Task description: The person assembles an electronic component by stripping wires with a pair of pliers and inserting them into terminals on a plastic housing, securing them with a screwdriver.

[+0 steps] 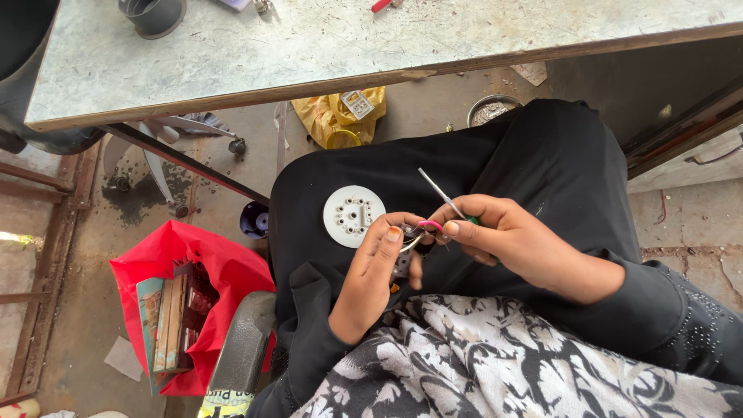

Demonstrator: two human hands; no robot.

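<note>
My left hand (377,267) pinches a small part with thin wires (412,240) over my lap. My right hand (507,240) grips a screwdriver (441,193) with a green handle and a thin metal shaft that points up and left; a pink wire loops at its fingertips. The two hands touch at the fingertips. A round white plastic disc with several holes (354,216) lies on my black-clothed lap, just left of my left hand. What my left palm hides cannot be made out.
A scratched metal table (325,46) with a wooden edge spans the top, with a dark cup (152,14) on it. On the floor are a red bag of boxes (182,302), a yellow bag (340,116), a metal bowl (492,109) and a chair base (166,147).
</note>
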